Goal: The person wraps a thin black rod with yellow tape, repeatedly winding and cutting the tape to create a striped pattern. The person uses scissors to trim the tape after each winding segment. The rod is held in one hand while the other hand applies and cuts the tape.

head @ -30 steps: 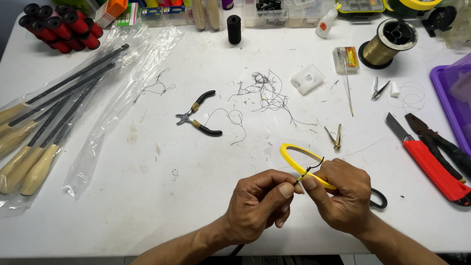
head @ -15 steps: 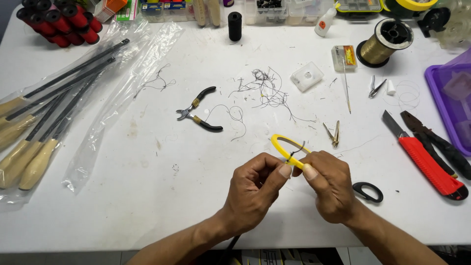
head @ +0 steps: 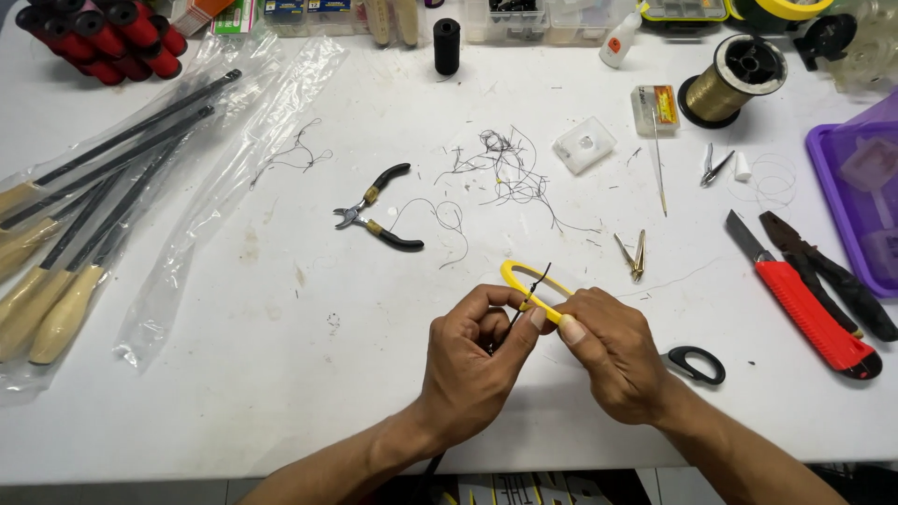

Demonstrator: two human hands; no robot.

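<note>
White worktable (head: 281,393), head view, strewn with tools and thread scraps.

Centre, lower frame: left hand (head: 472,369) and right hand (head: 613,360) met fingertip to fingertip, both pinched shut on a yellow loop (head: 524,279) with a black thread (head: 535,285) crossing it. Compared with the picture a second earlier, the loop sat higher and more upright between the fingers, and the black scissor handle (head: 694,363) under the right wrist lay more exposed; I judge the binding of thread to loop was under way.

Centre: small black-handled pliers (head: 379,220); tangle of cut thread (head: 500,168).

Left edge: wooden-handled files in clear plastic sleeves (head: 103,215); red-capped cylinders (head: 98,37) in the upper left corner.

Upper frame: black thread spool (head: 447,45); gold thread spool (head: 730,79); small clear square packet (head: 585,145); small rectangular box with yellow-and-red label (head: 655,108); white squeeze bottle with orange label (head: 619,39).

Right edge: red utility knife (head: 804,304); purple tray (head: 828,201).
</note>
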